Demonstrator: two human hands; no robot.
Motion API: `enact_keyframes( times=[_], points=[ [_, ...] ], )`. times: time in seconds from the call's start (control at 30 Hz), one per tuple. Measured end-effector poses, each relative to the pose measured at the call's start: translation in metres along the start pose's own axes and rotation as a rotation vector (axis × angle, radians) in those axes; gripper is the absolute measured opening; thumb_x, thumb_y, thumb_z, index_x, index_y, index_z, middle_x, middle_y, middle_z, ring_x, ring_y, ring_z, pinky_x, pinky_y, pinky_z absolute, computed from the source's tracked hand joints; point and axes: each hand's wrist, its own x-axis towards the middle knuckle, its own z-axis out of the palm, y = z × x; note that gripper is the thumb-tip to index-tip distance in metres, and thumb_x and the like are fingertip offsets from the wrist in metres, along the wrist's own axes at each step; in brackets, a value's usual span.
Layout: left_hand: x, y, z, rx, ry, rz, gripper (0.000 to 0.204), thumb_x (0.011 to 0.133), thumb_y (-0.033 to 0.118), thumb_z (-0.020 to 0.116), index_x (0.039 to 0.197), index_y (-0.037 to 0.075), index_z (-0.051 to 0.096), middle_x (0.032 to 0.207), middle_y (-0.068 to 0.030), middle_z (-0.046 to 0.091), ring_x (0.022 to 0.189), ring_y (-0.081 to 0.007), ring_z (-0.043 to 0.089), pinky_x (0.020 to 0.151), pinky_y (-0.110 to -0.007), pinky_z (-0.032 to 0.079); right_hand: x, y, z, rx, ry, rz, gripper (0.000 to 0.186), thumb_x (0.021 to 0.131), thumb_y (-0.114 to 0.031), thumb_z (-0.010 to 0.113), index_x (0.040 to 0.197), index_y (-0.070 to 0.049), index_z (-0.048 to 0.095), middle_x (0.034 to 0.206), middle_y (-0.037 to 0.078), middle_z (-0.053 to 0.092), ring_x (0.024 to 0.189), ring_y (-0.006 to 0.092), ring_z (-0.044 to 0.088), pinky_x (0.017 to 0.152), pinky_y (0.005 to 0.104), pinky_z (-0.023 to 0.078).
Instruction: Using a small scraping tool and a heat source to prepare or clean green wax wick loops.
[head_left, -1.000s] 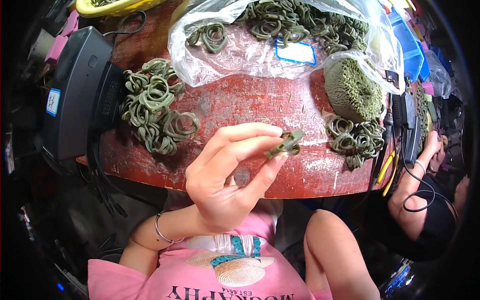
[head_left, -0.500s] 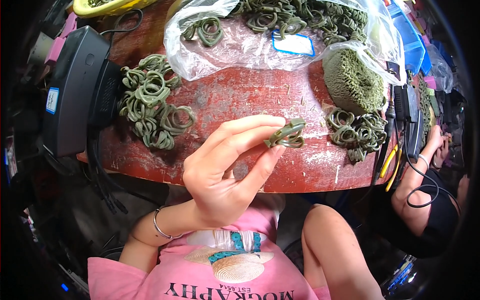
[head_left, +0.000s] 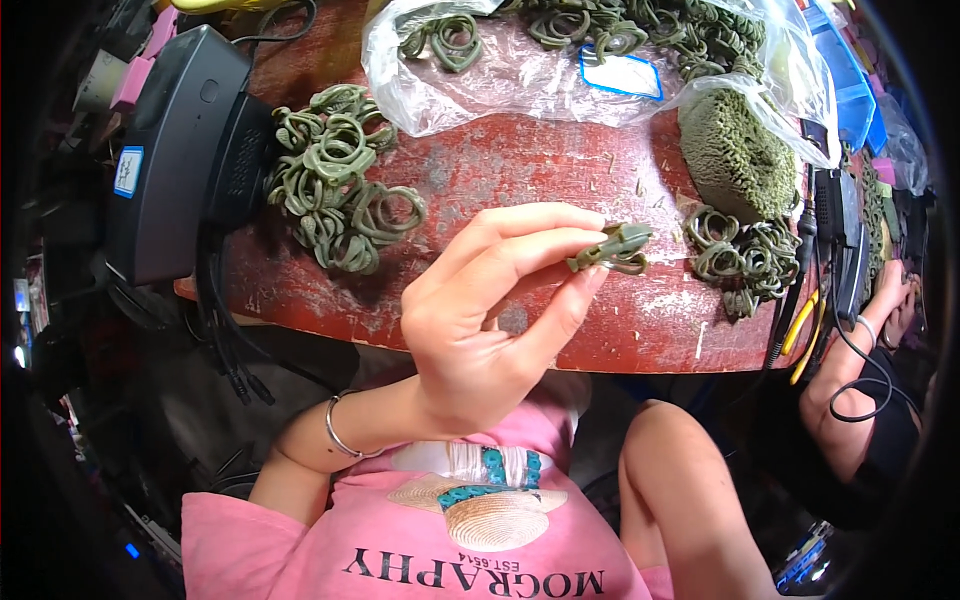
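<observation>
My left hand [head_left: 500,310] is raised over the front part of the table, pinching a dark green, wax-like ring [head_left: 615,248] between thumb and fingers. The ring is seen nearly edge-on, with a flat block on its upper side. To the left of the hand lies a heap of similar green rings [head_left: 335,170], and a smaller pile of rings [head_left: 745,260] sits to the right. Beyond them, more rings [head_left: 620,35] lie on a clear plastic bag [head_left: 500,95]. My right hand is out of the picture.
A green porous block [head_left: 735,150] stands at the right of the red worn table [head_left: 470,160], by cables and yellow-handled pliers [head_left: 798,330]. A black device [head_left: 180,150] occupies the left edge. Blue bins [head_left: 850,90] stand far right. Another person's arm [head_left: 845,370] is at right.
The whole view has shifted, with the table contents now further right and slightly higher. My left hand still pinches the ring, which has tilted a little.
</observation>
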Motion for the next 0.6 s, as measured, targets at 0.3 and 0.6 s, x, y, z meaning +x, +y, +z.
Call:
enact_keyframes(
  times=[0.3, 0.6],
  points=[
    [0.001, -0.002, -0.007, -0.018, -0.13, 0.054, 0.021, 0.075, -0.013, 0.057, 0.096, -0.009, 0.056, 0.103, -0.0172, 0.054, 0.088, -0.0169, 0.058, 0.072, -0.023, 0.052, -0.031, 0.039, 0.003, -0.143, 0.02, 0.288, 0.031, 0.09, -0.029, 0.038, 0.089, 0.001, 0.048, 0.056, 0.002, 0.046, 0.051, 0.0124, 0.046, 0.047, 0.0225, 0.037],
    [0.001, 0.005, -0.009, -0.207, -0.151, -0.176, 0.017, 0.083, -0.005, 0.053, 0.1, -0.007, 0.053, 0.088, -0.0148, 0.06, 0.073, -0.0174, 0.062, 0.065, -0.024, 0.053, -0.048, 0.06, 0.006, -0.135, -0.237, 0.795, 0.033, 0.094, -0.029, 0.037, 0.096, 0.003, 0.047, 0.059, 0.006, 0.051, 0.052, 0.0103, 0.048, 0.047, 0.02, 0.038]
  ],
)
